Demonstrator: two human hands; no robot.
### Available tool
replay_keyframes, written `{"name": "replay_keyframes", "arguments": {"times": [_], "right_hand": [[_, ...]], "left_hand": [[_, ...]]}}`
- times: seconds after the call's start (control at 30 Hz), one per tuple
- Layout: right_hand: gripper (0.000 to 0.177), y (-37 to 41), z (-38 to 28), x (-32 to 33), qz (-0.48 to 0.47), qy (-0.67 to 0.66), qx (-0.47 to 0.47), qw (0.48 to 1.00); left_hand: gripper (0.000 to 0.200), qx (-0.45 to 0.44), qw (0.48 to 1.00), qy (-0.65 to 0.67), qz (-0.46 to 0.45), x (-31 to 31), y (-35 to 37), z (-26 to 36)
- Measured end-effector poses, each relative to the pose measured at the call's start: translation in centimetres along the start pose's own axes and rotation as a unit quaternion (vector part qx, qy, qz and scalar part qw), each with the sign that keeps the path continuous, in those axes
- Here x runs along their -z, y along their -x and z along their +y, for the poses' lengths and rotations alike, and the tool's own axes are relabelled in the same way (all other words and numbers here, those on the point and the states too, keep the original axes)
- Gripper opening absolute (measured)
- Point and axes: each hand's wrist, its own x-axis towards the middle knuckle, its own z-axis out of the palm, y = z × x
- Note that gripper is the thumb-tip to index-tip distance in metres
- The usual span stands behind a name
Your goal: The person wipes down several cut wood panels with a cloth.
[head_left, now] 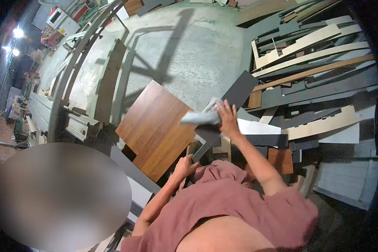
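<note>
A long dark grey board (237, 89) slants in front of me, its near end close to my body. My left hand (185, 166) is closed at that near end, with its fingers partly hidden. Over the middle of the board, my right hand (227, 119) holds a light grey cloth (199, 118) under its palm and fingers. Motion blurs the cloth, and part of it trails off to the left. Left of the dark board lies a brown wood-grain panel (157, 126), whose right edge is beside the cloth.
Stacked offcuts and long strips (311, 84) fill the right side. A metal frame rail (77, 50) runs along the left, beside an upright board (110, 82). Concrete floor (189, 54) lies beyond the panel. A white machine (63, 22) stands far left. A blurred oval hides the lower left.
</note>
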Motion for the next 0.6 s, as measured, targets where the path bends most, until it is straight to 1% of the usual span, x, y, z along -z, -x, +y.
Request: {"name": "replay_keyframes", "arguments": {"times": [0.03,0.07,0.13,0.2,0.27,0.3,0.33,0.37,0.4,0.47,0.5,0.53,0.6], "right_hand": [[0.058,-1.0,2.4,-0.8,0.039,0.035,-0.019,0.998],[0.056,-2.1,5.2,-1.6,0.077,0.069,-0.037,0.994],[0.048,-4.5,9.6,-0.8,0.156,0.033,-0.156,0.975],[0.037,-5.7,14.7,1.0,0.162,-0.01,-0.291,0.943],[0.03,-4.8,20.4,0.2,0.121,-0.097,-0.441,0.884],[0.032,-3.8,23.2,-1.4,0.149,-0.184,-0.45,0.861],[0.035,-2.9,24.4,-2.6,0.174,-0.269,-0.455,0.831],[0.036,-2.3,21.7,-2.2,0.18,-0.443,-0.445,0.757],[0.037,-2.1,15.9,0.1,0.167,-0.652,-0.414,0.613],[0.04,-1.4,12.8,-2.3,0.138,-0.794,-0.289,0.517],[0.041,-1.5,13.3,-5.2,0.161,-0.831,-0.323,0.423],[0.041,-1.4,12.1,-5.5,0.156,-0.831,-0.325,0.424],[0.04,-1.6,8.5,-6.5,0.102,-0.855,-0.275,0.428]], "left_hand": [[0.037,0.025,0.999,0.011,-0.021,0.7,0.9,0.5],[0.037,0.025,0.999,0.01,-0.018,1.1,1.7,0.3],[0.034,0.041,0.999,0.006,-0.028,1.7,3.6,-0.3],[0.032,0.032,0.999,0.005,-0.017,2.7,5.5,-0.6],[0.031,0.063,0.996,0.009,-0.06,3.1,6.9,-1.9],[0.031,0.078,0.995,0.002,-0.067,3.1,7.4,-2.3],[0.031,0.081,0.995,0.005,-0.06,3.1,7.6,-2.6],[0.031,0.081,0.995,0.021,-0.048,3.0,7.9,-2.7],[0.031,0.08,0.995,0.038,-0.036,2.7,7.9,-2.9],[0.032,0.071,0.996,0.036,-0.031,2.6,7.1,-3.0],[0.032,0.053,0.996,0.069,-0.016,2.4,6.7,-3.2],[0.033,0.058,0.996,0.064,-0.012,2.6,6.2,-2.8],[0.035,0.069,0.99,0.123,-0.021,3.0,5.4,-1.8]]}}
